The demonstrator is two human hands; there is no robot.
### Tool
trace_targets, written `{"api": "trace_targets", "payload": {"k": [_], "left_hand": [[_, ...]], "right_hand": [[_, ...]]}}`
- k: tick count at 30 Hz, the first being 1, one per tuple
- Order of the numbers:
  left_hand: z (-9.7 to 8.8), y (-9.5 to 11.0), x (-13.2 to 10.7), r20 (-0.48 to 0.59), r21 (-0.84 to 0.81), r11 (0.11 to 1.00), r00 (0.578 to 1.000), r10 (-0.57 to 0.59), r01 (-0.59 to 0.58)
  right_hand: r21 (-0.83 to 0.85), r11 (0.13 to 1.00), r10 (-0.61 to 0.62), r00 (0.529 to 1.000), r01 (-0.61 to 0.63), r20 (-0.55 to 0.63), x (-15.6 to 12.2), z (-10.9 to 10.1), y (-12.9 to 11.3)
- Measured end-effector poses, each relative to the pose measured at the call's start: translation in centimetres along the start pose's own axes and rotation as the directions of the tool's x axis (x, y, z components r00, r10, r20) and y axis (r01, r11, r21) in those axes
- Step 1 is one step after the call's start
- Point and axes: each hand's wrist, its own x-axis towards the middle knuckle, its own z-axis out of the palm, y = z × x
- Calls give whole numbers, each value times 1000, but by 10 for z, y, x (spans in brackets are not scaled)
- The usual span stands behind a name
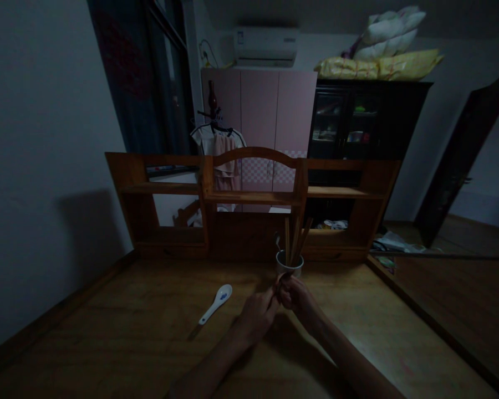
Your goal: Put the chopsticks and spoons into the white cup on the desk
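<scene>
My left hand and my right hand meet over the wooden desk, fingers closed together. Between their fingertips is a small, dark brownish thing, too dim to name. Just behind the hands stands a white cup, partly hidden by them. Several wooden chopsticks lean in it, along with what looks like a metal spoon. To the left of my hands, a white ceramic soup spoon with a blue mark in its bowl lies on the desk.
The wooden desktop is bordered by a raised edge on the right. A wooden shelf unit rises along its back, and a wall stands at the left. Beyond are a pink wardrobe and a dark cabinet.
</scene>
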Motion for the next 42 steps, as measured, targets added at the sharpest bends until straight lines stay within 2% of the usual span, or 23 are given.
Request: {"api": "trace_targets", "payload": {"k": [5,10,15,22,29,38,42], "left_hand": [[1,-2,1,35,44,999,999,-23,22],[-4,5,0,47,16,1000,999,-18,17],[-4,9,-1,40,-19,999,999,-36,37],[2,3,0,-7,44,997,998,-67,67],[-2,7,-1,11,77,995,998,-64,63],[4,2,-2,2,75,995,997,-71,71],[2,5,-2,2,36,998,998,-56,56]], "right_hand": [[33,999,-8,1000,8,7,-3,2,-1],[82,997,-13,999,8,52,-3,-1,-3],[169,985,-41,994,24,98,-3,-4,-12],[256,967,-57,984,13,167,-8,-2,-20],[264,964,-59,985,14,163,-9,1,-21],[265,964,-55,983,7,174,-8,0,-22],[272,962,-70,983,21,169,-7,0,-22]]}}
